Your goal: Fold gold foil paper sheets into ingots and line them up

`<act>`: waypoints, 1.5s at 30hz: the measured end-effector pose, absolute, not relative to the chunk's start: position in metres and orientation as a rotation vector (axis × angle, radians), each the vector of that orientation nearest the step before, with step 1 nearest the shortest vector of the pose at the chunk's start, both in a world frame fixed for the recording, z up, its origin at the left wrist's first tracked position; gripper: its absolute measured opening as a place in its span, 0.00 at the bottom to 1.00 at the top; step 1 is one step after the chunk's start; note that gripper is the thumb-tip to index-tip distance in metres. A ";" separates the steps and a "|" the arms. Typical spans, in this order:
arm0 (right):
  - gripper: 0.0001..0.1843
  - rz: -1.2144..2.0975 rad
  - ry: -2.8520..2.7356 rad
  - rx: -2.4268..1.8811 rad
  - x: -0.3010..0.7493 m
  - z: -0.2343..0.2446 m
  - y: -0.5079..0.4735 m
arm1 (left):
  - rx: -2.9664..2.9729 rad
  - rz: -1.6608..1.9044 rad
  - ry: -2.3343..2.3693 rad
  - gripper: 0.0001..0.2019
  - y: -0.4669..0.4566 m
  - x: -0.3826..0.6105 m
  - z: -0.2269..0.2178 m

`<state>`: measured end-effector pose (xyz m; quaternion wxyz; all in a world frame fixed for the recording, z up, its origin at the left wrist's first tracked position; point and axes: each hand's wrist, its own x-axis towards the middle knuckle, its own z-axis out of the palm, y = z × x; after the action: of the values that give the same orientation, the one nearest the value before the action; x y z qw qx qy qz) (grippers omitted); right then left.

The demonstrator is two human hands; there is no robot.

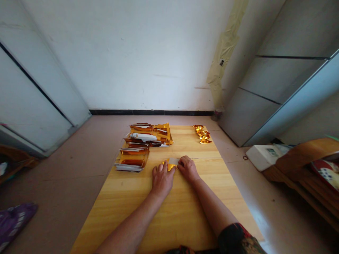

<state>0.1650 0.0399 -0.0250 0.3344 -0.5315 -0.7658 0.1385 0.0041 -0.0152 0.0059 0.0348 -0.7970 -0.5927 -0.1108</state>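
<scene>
From the head view, we see our left hand [162, 179] and right hand [188, 168] meeting over a small gold-and-white foil paper sheet [169, 164] near the middle of the pale pine table [172, 211]. Our fingers close on the sheet, though we cannot tell whether they pinch it or merely press it. Stacked gold foil paper bundles [134, 158] sit towards the far left corner, and small curled gold foil folds [201, 134] lie by the far right edge. Too hard a pinch could tear the thin foil, and a careless sweep of an arm could topple the stacks.
</scene>
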 end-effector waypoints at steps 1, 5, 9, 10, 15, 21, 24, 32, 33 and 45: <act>0.06 0.371 -1.987 -1.374 0.166 -0.026 0.040 | -2.456 -0.346 -1.831 0.17 -0.015 0.004 0.007; 0.08 0.414 -1.942 -1.321 0.169 -0.028 0.042 | -2.466 -0.353 -1.856 0.17 -0.015 0.004 0.007; 0.08 0.445 -1.909 -1.279 0.173 -0.028 0.044 | -2.474 -0.357 -1.862 0.17 -0.015 0.004 0.007; 0.08 0.451 -1.904 -1.272 0.174 -0.028 0.044 | -2.476 -0.359 -1.863 0.17 -0.015 0.004 0.007; 0.06 0.483 -1.898 -1.301 0.171 -0.023 0.040 | -2.485 -0.376 -1.868 0.17 -0.015 0.004 0.008; 0.08 0.477 -1.912 -1.356 0.166 -0.020 0.038 | -2.501 -0.391 -1.893 0.17 -0.016 0.004 0.009; 0.09 0.505 -1.897 -1.377 0.166 -0.019 0.039 | -2.506 -0.409 -1.905 0.17 -0.016 0.004 0.009; 0.12 0.571 -1.837 -1.384 0.169 -0.016 0.039 | -2.490 -0.410 -1.895 0.17 -0.015 0.005 0.007; 0.12 0.573 -1.834 -1.384 0.170 -0.016 0.039 | -2.487 -0.403 -1.893 0.17 -0.015 0.005 0.007; 0.11 0.592 -1.802 -1.301 0.177 -0.022 0.045 | -2.492 -0.417 -1.881 0.17 -0.015 0.003 0.004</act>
<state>0.1770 0.0452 -0.0222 0.4084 -0.5164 -0.7150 0.2350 0.0029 -0.0153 0.0039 -0.0040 -0.7912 -0.5971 -0.1323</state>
